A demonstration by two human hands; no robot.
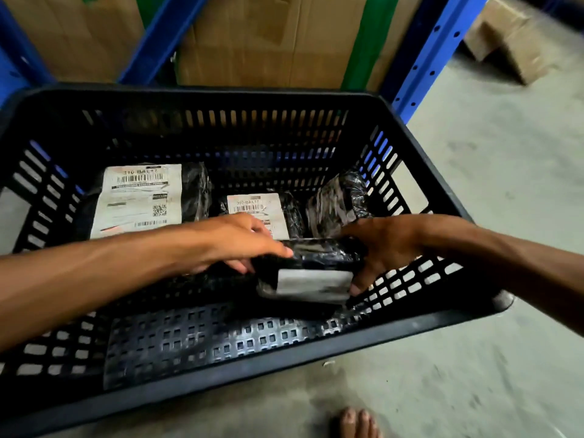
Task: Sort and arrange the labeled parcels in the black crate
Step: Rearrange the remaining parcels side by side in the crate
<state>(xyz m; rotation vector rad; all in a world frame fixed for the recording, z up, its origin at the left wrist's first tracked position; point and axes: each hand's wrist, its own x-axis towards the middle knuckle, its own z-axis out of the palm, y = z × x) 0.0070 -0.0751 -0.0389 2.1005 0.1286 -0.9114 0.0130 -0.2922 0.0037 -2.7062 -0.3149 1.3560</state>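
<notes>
A black slotted crate point(420, 172) stands on the concrete floor. Inside, both hands hold one black-wrapped parcel point(311, 273) with a white label, tilted above the crate floor. My left hand point(240, 245) grips its left end from above. My right hand point(379, 248) clasps its right end, thumb under the label edge. A large labeled parcel point(142, 200) lies at the back left. A smaller labeled parcel point(259, 207) sits in the middle, partly hidden by my left hand. A black parcel point(341, 203) with no label showing leans at the back right.
Blue shelf uprights point(423, 55) and cardboard boxes point(252, 39) stand right behind the crate. Another cardboard box point(508, 36) lies on the floor at the far right. Bare toes point(357, 422) show at the bottom edge, just in front of the crate.
</notes>
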